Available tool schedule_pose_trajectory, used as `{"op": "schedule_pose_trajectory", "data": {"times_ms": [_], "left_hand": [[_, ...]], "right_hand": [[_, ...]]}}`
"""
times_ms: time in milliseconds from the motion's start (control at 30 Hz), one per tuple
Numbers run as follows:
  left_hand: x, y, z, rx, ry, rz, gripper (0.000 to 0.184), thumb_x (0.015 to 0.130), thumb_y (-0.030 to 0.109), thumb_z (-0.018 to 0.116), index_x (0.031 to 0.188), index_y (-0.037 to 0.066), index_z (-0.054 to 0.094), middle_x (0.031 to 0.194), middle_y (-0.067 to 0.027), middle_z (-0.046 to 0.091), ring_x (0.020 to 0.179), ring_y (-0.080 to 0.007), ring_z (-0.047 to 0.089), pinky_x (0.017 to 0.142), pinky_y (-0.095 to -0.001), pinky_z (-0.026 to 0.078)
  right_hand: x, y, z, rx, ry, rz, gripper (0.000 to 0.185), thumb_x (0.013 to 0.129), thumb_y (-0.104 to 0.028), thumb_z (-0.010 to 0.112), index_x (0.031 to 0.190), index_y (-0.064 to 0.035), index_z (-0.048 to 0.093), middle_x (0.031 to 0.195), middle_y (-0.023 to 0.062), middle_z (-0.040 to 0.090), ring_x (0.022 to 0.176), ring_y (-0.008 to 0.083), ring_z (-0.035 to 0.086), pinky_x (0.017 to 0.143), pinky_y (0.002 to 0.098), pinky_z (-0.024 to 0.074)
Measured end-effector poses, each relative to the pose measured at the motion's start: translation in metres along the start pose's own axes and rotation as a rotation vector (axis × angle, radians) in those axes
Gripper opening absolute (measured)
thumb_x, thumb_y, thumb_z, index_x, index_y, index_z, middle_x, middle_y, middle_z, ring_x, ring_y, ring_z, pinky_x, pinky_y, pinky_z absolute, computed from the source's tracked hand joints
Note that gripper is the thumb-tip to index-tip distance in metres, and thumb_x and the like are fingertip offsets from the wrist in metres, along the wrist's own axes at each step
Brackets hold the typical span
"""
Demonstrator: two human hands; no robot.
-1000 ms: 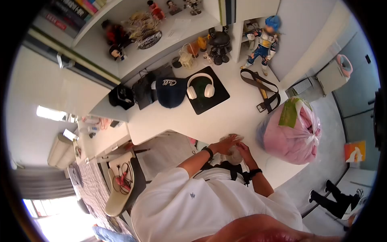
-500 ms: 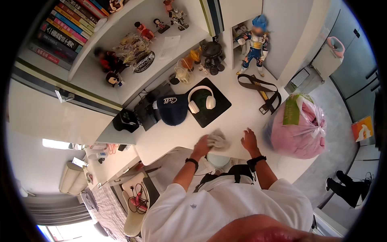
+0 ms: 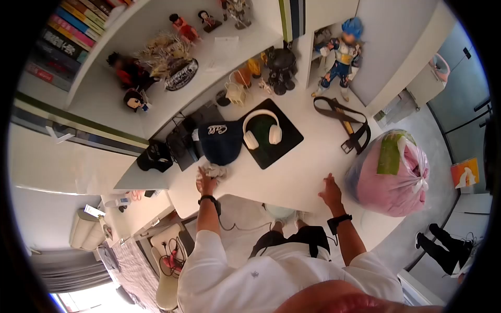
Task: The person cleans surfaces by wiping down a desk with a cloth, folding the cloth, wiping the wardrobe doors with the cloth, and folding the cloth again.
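Note:
My left hand [image 3: 205, 182] grips a crumpled greyish cloth [image 3: 216, 171] against the white desk [image 3: 250, 185], just below the dark blue cap [image 3: 220, 143]. Part of the cloth is hidden behind my fingers. At the right, my right hand [image 3: 330, 192] is empty, its fingers apart, over or on the desk near a clear plastic bag [image 3: 394, 177] stuffed with something pink. Whether that hand touches the surface I cannot tell. White headphones [image 3: 262, 129] lie on a black square mat [image 3: 284, 142] beyond the hands.
A dark belt [image 3: 344, 122] lies near a blue-haired figure [image 3: 342, 57] at the back right. A black cap [image 3: 155, 156] sits at the left end. Shelves with figurines [image 3: 180, 26] and books [image 3: 68, 44] rise behind. Another person's legs [image 3: 441, 250] show at the lower right.
My left hand has moved left across the desk with the cloth, from near the middle to below the blue cap. My right hand stays near the bag, and the view has shifted slightly.

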State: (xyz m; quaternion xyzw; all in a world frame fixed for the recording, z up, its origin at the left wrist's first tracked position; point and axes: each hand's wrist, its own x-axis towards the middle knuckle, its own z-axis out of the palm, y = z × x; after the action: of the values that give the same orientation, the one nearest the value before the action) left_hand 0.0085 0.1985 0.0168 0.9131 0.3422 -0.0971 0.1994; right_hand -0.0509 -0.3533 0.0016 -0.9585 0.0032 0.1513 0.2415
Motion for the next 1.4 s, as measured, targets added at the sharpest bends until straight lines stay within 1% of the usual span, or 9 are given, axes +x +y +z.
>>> {"op": "schedule_pose_trajectory", "data": {"times_ms": [100, 200, 300, 500, 700, 867, 1167, 1267, 1400], "left_hand": [[0.023, -0.016, 0.03, -0.203, -0.228, -0.154, 0.09, 0.078, 0.027, 0.062, 0.152, 0.024, 0.01, 0.15, -0.0261, 0.023, 0.126, -0.0424, 0.039, 0.097, -0.0477, 0.041], [0.007, -0.04, 0.068, 0.051, -0.039, 0.135, 0.084, 0.077, 0.038, 0.063, 0.15, 0.027, 0.022, 0.154, -0.025, 0.01, 0.142, -0.0443, -0.007, 0.112, -0.059, 0.009], [-0.067, -0.01, 0.056, -0.05, -0.066, 0.078, 0.084, 0.073, 0.04, 0.07, 0.146, 0.022, 0.032, 0.154, -0.0274, 0.003, 0.141, -0.0467, -0.003, 0.111, -0.0608, 0.007], [-0.117, 0.026, 0.074, 0.066, -0.043, 0.194, 0.068, 0.076, 0.039, 0.068, 0.137, 0.016, 0.046, 0.15, -0.0313, 0.01, 0.14, -0.0462, 0.009, 0.11, -0.0571, 0.015], [-0.092, 0.1, 0.043, 0.148, -0.003, 0.305, 0.066, 0.078, 0.049, 0.063, 0.129, 0.009, 0.053, 0.127, -0.0258, 0.048, 0.122, -0.0428, 0.043, 0.101, -0.0512, 0.038], [-0.062, 0.147, 0.037, 0.539, -0.408, 0.199, 0.052, 0.084, 0.048, 0.055, 0.114, 0.006, 0.064, 0.112, -0.0158, 0.064, 0.108, -0.0355, 0.06, 0.088, -0.0447, 0.049], [-0.041, 0.162, 0.046, 0.606, -0.639, 0.234, 0.054, 0.088, 0.047, 0.048, 0.12, 0.005, 0.06, 0.125, -0.0128, 0.06, 0.115, -0.0292, 0.058, 0.091, -0.0432, 0.048], [-0.048, 0.12, 0.075, 0.722, -0.597, 0.644, 0.048, 0.093, 0.045, 0.04, 0.126, 0.014, 0.057, 0.12, -0.0147, 0.062, 0.115, -0.0301, 0.058, 0.093, -0.0427, 0.048], [-0.071, 0.093, 0.066, 0.412, -0.721, 0.382, 0.046, 0.092, 0.045, 0.041, 0.128, 0.02, 0.053, 0.115, -0.0176, 0.063, 0.103, -0.0355, 0.061, 0.083, -0.0447, 0.051]], "right_hand": [[-0.008, -0.012, -0.009, 0.094, 0.055, 0.004, 0.069, 0.064, -0.014, 0.082, 0.122, -0.0056, 0.047, 0.149, 0.0215, 0.029, 0.136, 0.0357, 0.032, 0.102, 0.0401, 0.0414], [-0.002, -0.027, -0.017, -0.076, 0.05, 0.001, 0.07, 0.068, -0.024, 0.079, 0.126, -0.0053, 0.045, 0.148, 0.0231, 0.03, 0.134, 0.0385, 0.034, 0.104, 0.0433, 0.0384], [0.005, -0.078, -0.033, -0.094, -0.033, 0.209, 0.071, 0.072, -0.035, 0.075, 0.128, -0.0032, 0.045, 0.146, 0.0258, 0.031, 0.132, 0.0415, 0.034, 0.107, 0.0461, 0.0339], [0.103, -0.129, -0.012, 0.228, 0.151, -0.238, 0.049, 0.082, -0.034, 0.067, 0.117, -0.0029, 0.053, 0.132, 0.0199, 0.045, 0.124, 0.0378, 0.042, 0.1, 0.0448, 0.0407], [0.168, -0.17, -0.006, -0.182, -0.156, -0.113, 0.05, 0.084, -0.044, 0.064, 0.115, -0.0046, 0.057, 0.119, 0.0149, 0.052, 0.113, 0.0344, 0.053, 0.09, 0.0469, 0.0469], [0.185, -0.178, 0.007, -0.277, -0.267, -0.048, 0.055, 0.084, -0.052, 0.062, 0.113, -0.0055, 0.061, 0.12, 0.0154, 0.053, 0.108, 0.0346, 0.057, 0.089, 0.0484, 0.0465], [0.203, -0.178, 0.009, -0.2, -0.416, -0.002, 0.056, 0.079, -0.049, 0.069, 0.112, -0.004, 0.064, 0.125, 0.0204, 0.051, 0.11, 0.0357, 0.057, 0.087, 0.0472, 0.0493], [0.203, -0.183, 0.007, -0.23, -0.444, 0.063, 0.053, 0.079, -0.046, 0.071, 0.113, -0.006, 0.064, 0.126, 0.0209, 0.049, 0.112, 0.0363, 0.056, 0.09, 0.047, 0.0486], [0.202, -0.183, 0.008, -0.173, -0.378, 0.068, 0.048, 0.073, -0.042, 0.077, 0.108, -0.0102, 0.068, 0.124, 0.0157, 0.052, 0.109, 0.0337, 0.058, 0.087, 0.0428, 0.0499]]}}
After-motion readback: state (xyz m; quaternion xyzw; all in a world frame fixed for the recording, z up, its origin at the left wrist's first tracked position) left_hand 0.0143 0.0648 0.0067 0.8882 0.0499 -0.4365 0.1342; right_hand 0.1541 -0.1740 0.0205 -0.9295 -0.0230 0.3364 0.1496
